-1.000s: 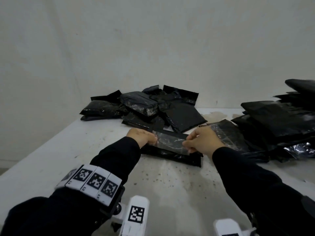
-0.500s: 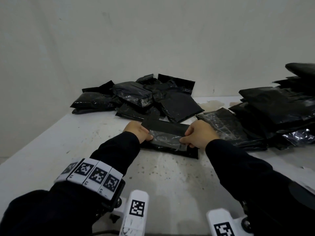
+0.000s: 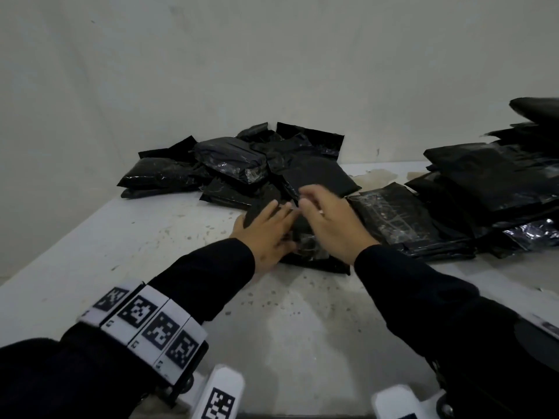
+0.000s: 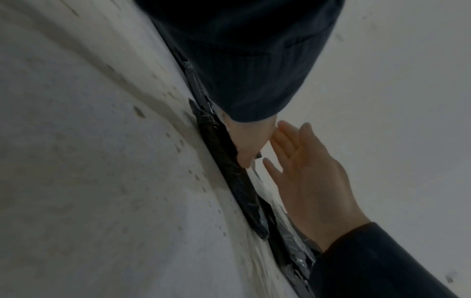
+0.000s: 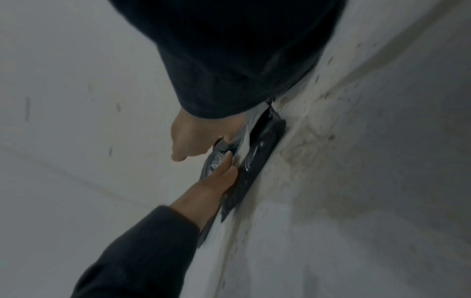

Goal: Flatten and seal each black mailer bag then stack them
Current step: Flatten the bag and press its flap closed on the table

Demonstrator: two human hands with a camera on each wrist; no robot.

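Plain pale walls stood behind a white table [image 3: 90,237] that was speckled with small dark spots and had a brownish stain near the back. On the table, in front of the person, lay one black mailer bag [image 3: 305,237], flat, with its shiny flap on top.

The left hand [image 3: 266,234] lay on the left part of the bag with its fingers [image 3: 282,214] straight and spread a little, pressing down; it gripped nothing. The right hand [image 3: 329,225] was over the right part of the bag. Its fingers were straight or only loosely bent, and they looked blurry. From the wrist views its lower edge seemed to touch the bag, but I cannot tell how much of it did. It held nothing.

Behind the hands sat a messy pile of black bags [image 3: 242,164] against the wall. To the right was a stack of flatter black bags [image 3: 490,189], just beside the one being pressed.

Both arms wore dark sleeves [image 3: 196,282]. The left sleeve had a white band with black square code marks [image 3: 145,325]. No words could be read anywhere.
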